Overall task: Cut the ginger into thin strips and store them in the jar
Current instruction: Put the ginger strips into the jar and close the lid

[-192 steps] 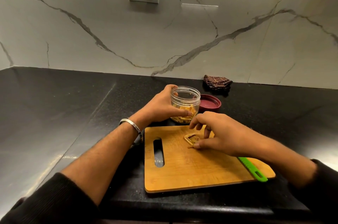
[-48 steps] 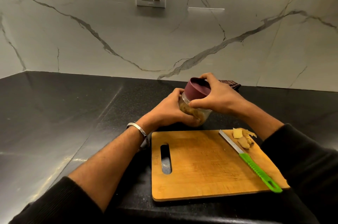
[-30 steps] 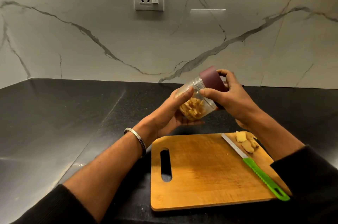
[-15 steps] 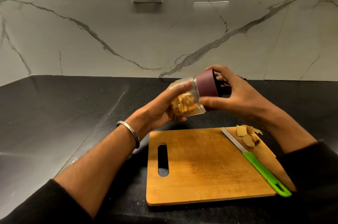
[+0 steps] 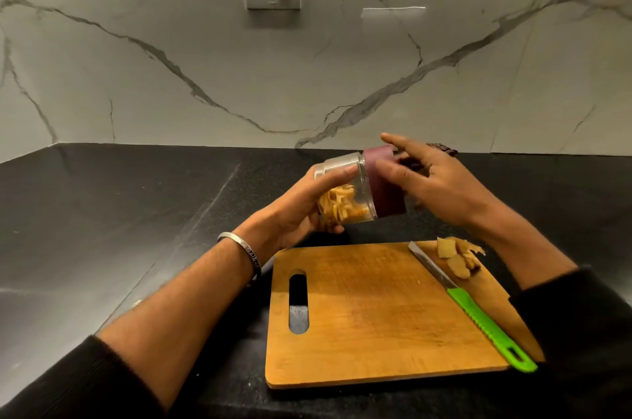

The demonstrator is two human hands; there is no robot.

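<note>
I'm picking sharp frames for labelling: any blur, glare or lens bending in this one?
Head view: right hand slightly motion-blurred at the lid; bright glare streaks on the marble wall; wide-angle lens bows the counter edge; warm, dim lighting.

Single head-worn view, forward and down, close over hands [image 5: 369,193] and counter [image 5: 119,213].

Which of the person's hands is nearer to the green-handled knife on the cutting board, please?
Right. The right hand is at the jar's lid, above the board's far right corner where the knife lies; the left hand holds the jar further left.
</note>
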